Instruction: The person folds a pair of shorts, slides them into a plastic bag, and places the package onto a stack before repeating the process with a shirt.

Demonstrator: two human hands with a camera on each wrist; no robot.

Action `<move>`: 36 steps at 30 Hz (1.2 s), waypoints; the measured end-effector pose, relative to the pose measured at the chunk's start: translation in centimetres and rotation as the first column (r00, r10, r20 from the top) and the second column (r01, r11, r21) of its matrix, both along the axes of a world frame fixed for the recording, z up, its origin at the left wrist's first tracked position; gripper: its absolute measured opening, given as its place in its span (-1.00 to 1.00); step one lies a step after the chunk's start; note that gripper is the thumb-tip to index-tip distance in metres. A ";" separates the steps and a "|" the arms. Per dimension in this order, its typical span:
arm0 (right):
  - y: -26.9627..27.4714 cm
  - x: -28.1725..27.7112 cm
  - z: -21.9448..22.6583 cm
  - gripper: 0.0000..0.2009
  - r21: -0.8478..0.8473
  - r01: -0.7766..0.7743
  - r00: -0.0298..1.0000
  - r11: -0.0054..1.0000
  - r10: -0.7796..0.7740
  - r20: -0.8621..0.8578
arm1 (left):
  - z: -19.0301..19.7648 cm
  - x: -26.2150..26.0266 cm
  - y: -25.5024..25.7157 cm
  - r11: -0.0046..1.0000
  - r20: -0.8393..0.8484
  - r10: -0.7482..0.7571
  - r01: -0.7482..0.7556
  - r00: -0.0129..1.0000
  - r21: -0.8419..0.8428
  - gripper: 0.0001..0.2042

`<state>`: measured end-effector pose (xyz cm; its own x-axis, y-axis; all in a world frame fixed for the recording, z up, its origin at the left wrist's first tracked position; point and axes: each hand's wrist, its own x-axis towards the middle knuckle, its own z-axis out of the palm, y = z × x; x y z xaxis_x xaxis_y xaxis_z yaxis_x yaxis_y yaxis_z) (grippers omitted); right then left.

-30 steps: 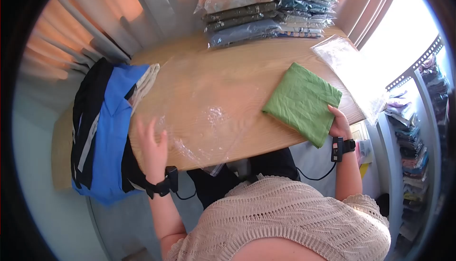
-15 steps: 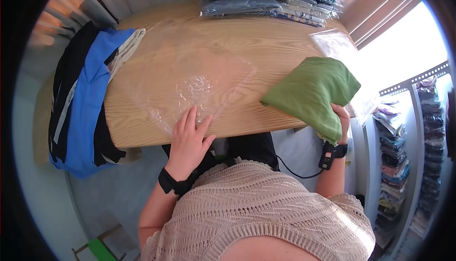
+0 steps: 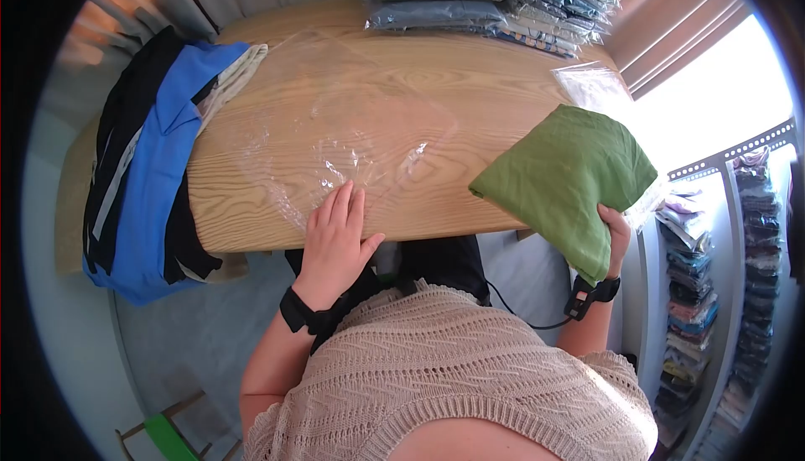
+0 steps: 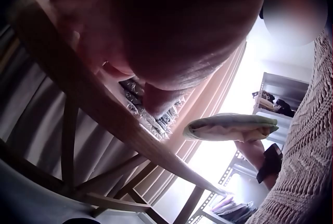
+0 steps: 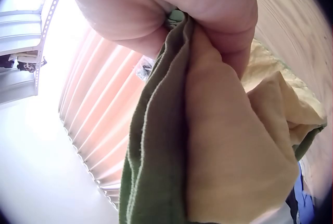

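My right hand (image 3: 616,230) pinches a folded green cloth (image 3: 566,180) at its near right edge, beyond the table's front right corner. In the right wrist view the thumb and fingers (image 5: 229,21) close on the layered edge, and a pale yellow inner side (image 5: 234,141) shows. A clear plastic bag (image 3: 335,117) lies flat on the wooden table. At the bag's near corner rests my left hand (image 3: 331,239), fingers straight and nothing gripped. The left wrist view shows the cloth (image 4: 231,127) edge-on, held off the tabletop.
Draped over the table's left end are blue and black garments (image 3: 159,151). Bagged folded textiles (image 3: 486,8) are stacked at the back. More clear bags (image 3: 591,83) lie at the right edge, beside shelves of packed items (image 3: 692,293). A chair with green (image 3: 168,436) stands lower left.
My left hand has come down from the left onto the bag's near corner. The green cloth has tilted and shifted right in my right hand. The head view has also shifted.
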<state>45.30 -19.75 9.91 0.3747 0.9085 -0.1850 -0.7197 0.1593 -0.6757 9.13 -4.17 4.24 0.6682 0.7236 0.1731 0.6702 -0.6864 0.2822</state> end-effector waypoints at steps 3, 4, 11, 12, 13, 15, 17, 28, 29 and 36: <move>0.4 -0.9 0.2 -0.50 0.001 0.018 0.999 1.000 -0.018 -0.036 | -0.3 0.0 0.1 1.000 0.033 0.029 -0.029 0.999 -0.008 -0.38; 0.5 -1.0 0.2 -0.50 0.001 0.014 0.999 1.000 -0.014 -0.036 | -0.4 -0.1 0.1 0.999 0.064 0.032 -0.032 0.997 -0.008 -0.40; 2.2 -4.1 1.0 -0.45 0.038 -0.044 0.997 0.998 0.041 0.070 | -0.5 -0.4 1.2 0.999 0.216 0.042 -0.047 0.975 0.015 -0.51; 2.6 -4.7 1.0 -0.45 0.056 -0.074 0.996 0.996 0.071 0.058 | -0.5 -0.3 1.3 0.999 0.215 0.043 -0.047 0.976 0.015 -0.51; 3.1 -5.1 0.8 -0.45 0.029 -0.143 0.989 0.989 0.142 0.029 | -0.3 -0.2 1.3 0.999 0.251 0.047 -0.051 0.967 0.010 -0.49; 4.3 -6.8 1.1 -0.49 0.062 -0.257 0.957 0.964 0.263 -0.122 | -0.1 0.2 1.2 0.999 0.288 0.050 -0.053 0.956 0.004 -0.47; 5.4 -7.8 0.3 -0.50 0.035 -0.369 0.903 0.929 0.367 -0.226 | 0.1 0.4 1.2 0.999 0.391 0.039 -0.035 0.919 -0.017 -0.45; 7.9 -9.7 -6.1 -0.49 -0.006 -0.615 0.685 0.789 0.530 -0.499 | 0.1 0.2 1.7 0.998 0.354 0.019 0.003 0.935 -0.061 -0.32; 8.7 -9.5 -5.9 -0.49 -0.022 -0.631 0.651 0.775 0.515 -0.558 | 0.1 0.2 1.7 0.997 0.348 0.007 0.019 0.937 -0.071 -0.30; 13.9 -8.8 -6.5 -0.55 -0.110 -0.554 0.757 0.825 0.444 -0.480 | 0.7 0.0 1.6 0.997 0.306 0.004 0.019 0.952 -0.072 -0.30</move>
